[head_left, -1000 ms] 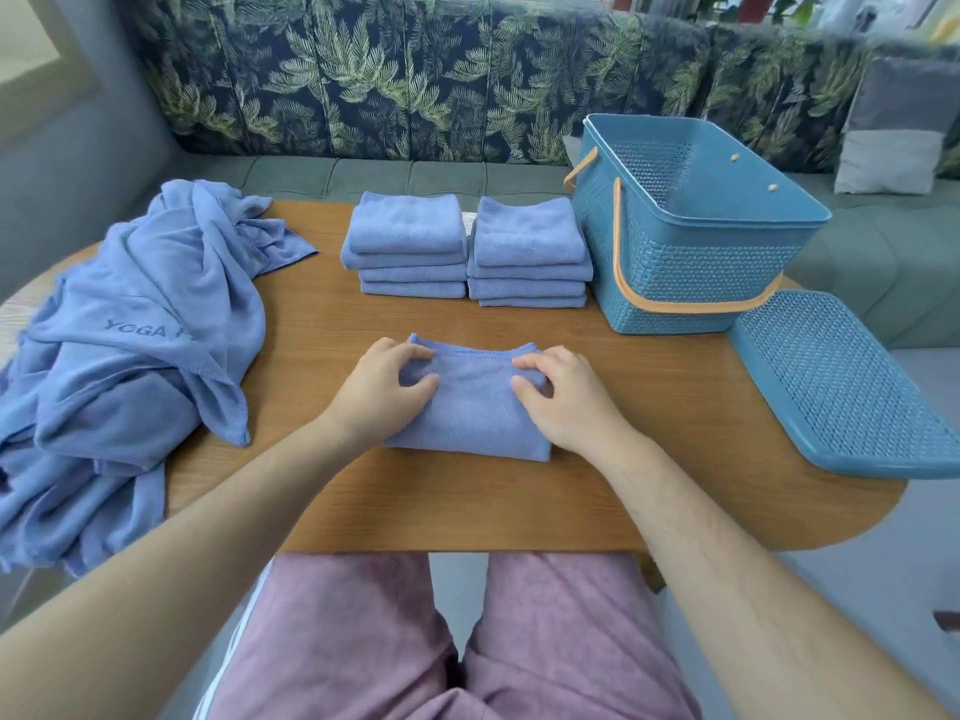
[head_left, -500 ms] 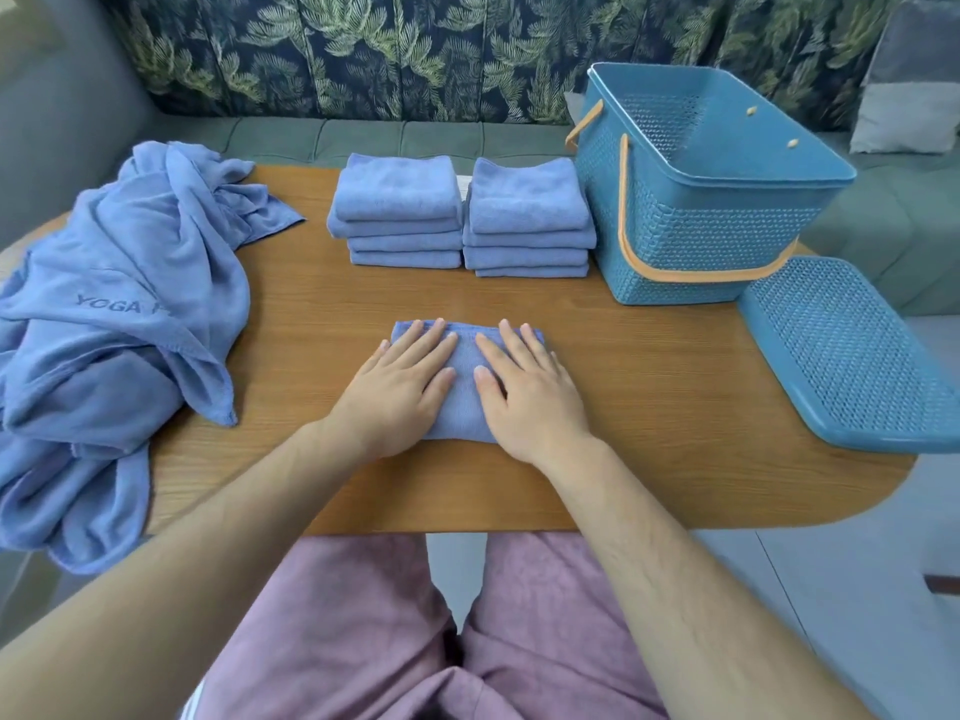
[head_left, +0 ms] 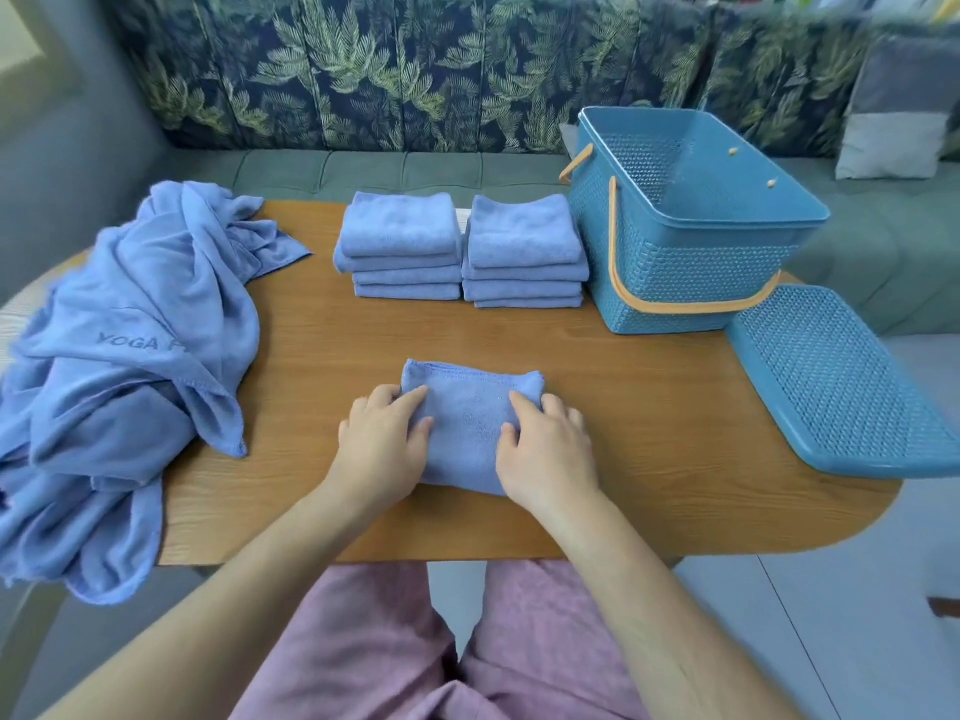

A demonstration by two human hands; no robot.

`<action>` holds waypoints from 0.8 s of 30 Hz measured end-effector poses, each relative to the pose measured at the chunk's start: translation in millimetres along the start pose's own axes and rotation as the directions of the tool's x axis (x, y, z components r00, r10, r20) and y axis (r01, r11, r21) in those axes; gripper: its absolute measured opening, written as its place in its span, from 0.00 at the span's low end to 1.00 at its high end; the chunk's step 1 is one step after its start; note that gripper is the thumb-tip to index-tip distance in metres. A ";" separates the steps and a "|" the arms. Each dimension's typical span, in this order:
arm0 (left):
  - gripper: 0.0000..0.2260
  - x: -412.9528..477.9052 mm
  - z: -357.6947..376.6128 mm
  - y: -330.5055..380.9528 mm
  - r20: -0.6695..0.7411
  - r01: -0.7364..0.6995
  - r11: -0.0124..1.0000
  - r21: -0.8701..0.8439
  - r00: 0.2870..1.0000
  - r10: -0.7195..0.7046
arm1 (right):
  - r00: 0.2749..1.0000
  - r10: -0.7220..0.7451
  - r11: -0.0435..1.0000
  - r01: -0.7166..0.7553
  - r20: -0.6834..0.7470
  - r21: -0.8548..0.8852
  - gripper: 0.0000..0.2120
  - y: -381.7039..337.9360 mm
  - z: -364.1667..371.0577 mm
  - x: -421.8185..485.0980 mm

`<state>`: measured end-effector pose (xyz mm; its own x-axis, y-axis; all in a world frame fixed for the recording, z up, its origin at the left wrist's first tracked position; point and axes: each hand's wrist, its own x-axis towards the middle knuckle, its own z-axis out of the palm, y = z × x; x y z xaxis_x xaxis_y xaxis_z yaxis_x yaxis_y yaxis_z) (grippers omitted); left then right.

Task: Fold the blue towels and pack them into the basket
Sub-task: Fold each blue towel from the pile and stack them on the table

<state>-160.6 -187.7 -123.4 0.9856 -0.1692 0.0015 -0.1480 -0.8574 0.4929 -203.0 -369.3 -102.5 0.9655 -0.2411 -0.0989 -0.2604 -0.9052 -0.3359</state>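
A small folded blue towel (head_left: 470, 418) lies on the wooden table (head_left: 649, 407) in front of me. My left hand (head_left: 382, 441) grips its left edge and my right hand (head_left: 545, 449) grips its right edge, fingers curled on the cloth. Behind it stand two stacks of folded blue towels, one on the left (head_left: 402, 246) and one on the right (head_left: 524, 252). The blue basket (head_left: 691, 283) with an orange handle stands at the back right, and what I can see of its inside holds nothing. A heap of unfolded blue towels (head_left: 124, 356) covers the table's left end.
The basket's blue lid (head_left: 841, 381) lies flat at the right, overhanging the table edge. A green sofa with a leaf-print back (head_left: 415, 70) runs behind the table. A grey cushion (head_left: 898, 106) sits at the far right.
Half a second ago both palms lay flat on top of the towel, fingers spread. Now the hands have slid apart to its sides and the fingers curl onto its edges.
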 end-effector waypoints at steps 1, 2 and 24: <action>0.19 1.4 -1.9 -0.3 -0.004 0.003 0.997 -0.081 1.000 -0.003 | 1.000 -0.011 0.998 0.012 -0.017 0.055 0.24 1.1 -0.8 -0.7; 0.19 2.4 -4.0 0.0 -0.006 -0.003 0.985 -0.173 1.000 0.002 | 0.999 -0.024 0.992 0.028 -0.031 0.120 0.24 2.7 -1.9 -1.2; 0.18 241.4 -148.1 -15.0 -0.196 0.016 0.969 -0.246 0.978 -0.066 | 0.957 -0.260 0.925 0.286 -0.133 0.251 0.18 -128.9 -108.8 238.0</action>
<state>91.7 -143.7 -1.6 0.9901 -0.0132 0.1397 -0.1071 -0.7143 0.6917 61.3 -348.1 19.1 0.9923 -0.0419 0.1169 0.0331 -0.8179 -0.5744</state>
